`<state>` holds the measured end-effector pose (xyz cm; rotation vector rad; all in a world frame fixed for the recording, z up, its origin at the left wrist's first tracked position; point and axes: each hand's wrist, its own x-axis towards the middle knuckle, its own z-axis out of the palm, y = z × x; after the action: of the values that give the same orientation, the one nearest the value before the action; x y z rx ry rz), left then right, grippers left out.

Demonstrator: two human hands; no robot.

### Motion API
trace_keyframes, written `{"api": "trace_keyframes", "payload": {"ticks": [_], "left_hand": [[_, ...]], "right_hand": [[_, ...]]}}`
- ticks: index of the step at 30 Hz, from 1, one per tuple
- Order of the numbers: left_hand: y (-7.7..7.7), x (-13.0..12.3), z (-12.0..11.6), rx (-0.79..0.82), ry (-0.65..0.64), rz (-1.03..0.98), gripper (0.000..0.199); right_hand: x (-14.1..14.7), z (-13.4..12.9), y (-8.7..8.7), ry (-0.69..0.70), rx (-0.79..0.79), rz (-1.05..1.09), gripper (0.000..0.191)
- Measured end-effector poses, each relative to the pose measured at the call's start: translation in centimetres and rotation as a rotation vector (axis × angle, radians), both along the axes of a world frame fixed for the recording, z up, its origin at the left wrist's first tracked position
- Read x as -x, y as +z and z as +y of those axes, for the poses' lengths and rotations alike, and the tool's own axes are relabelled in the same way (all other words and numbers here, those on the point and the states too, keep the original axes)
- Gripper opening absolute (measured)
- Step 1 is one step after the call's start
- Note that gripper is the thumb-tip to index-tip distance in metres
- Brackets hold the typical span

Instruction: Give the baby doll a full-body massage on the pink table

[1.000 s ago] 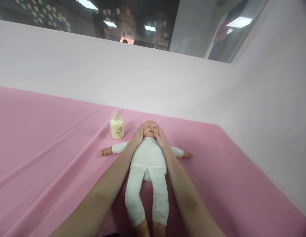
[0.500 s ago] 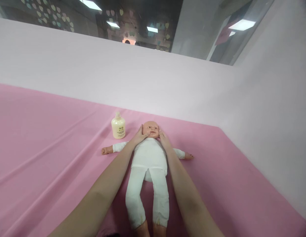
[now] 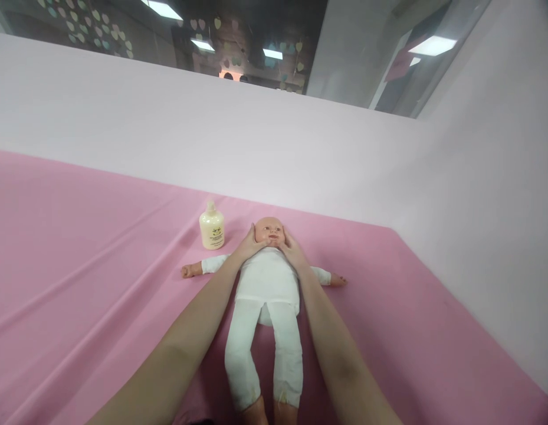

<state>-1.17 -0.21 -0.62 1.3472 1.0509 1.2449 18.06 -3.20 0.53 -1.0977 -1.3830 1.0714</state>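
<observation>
Pink sheet bearing a supine doll, its long axis running away from the viewer, head farthest. Left hand and right hand cup the doll's cheeks equally, palms flat, unclenched. Cream bottle stands left of the doll's head.

Doll's feet cut off (apparently bare).
</observation>
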Motion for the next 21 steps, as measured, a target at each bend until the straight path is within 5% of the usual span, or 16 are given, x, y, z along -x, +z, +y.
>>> {"api": "trace_keyframes", "payload": {"ticks": [3, 8, 11, 16, 21], "left_hand": [[-0.5, 0.0, 0.3, -0.035, 0.013, 0.039, 0.121], [-1.2, 0.5, 0.9, -0.165, 0.009, 0.140, 0.092], [-1.5, 0.7, 1.2, -0.218, 0.020, 0.205, 0.080], [-1.0, 0.6, 0.5, -0.210, -0.046, 0.262, 0.112], [-0.4, 0.7, 0.3, -0.194, -0.060, 0.205, 0.106]], "right_hand": [[0.0, -0.1, -0.1, 0.053, 0.020, -0.050, 0.103], [-0.5, 0.2, -0.1, -0.015, -0.093, -0.143, 0.071], [-0.2, 0.2, -0.2, -0.022, -0.072, -0.132, 0.069], [0.7, -0.1, 0.0, -0.044, -0.068, -0.187, 0.099], [0.4, -0.1, 0.0, -0.010, -0.002, -0.029, 0.074]]}}
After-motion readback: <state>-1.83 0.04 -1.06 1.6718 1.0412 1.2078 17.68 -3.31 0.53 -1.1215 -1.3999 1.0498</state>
